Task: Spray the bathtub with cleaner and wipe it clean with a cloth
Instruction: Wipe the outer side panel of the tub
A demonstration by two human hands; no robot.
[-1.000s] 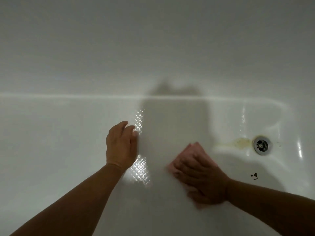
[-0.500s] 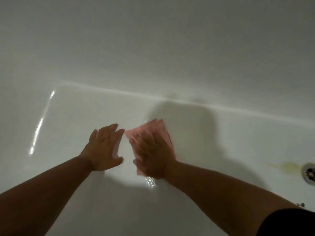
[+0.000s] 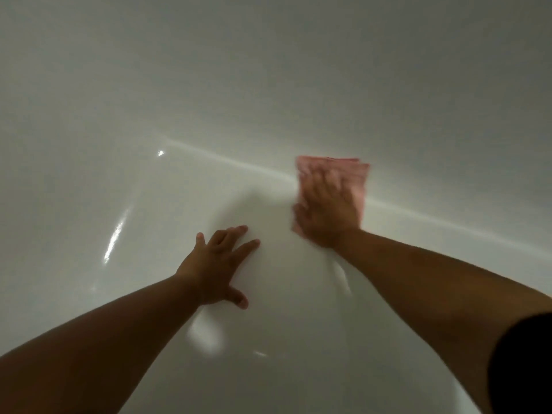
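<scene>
The white bathtub [image 3: 149, 219] fills the whole view, its floor meeting the far wall along a pale curved line. A pink cloth [image 3: 357, 171] lies flat against the tub right at that line. My right hand [image 3: 327, 210] presses on the cloth with straight, spread fingers; the hand is motion-blurred. Lower and to the left, my left hand [image 3: 216, 267] rests flat on the tub floor with fingers spread, holding nothing. No spray bottle is in view.
Bright glints of light [image 3: 115, 237] streak the wet tub floor at the left. The far tub wall [image 3: 298, 85] rises smooth and bare above the cloth.
My right hand has swept the cloth up and away to the seam at the far wall. The view swung left, so the drain and yellow stain are out of sight. My left hand stays flat.
</scene>
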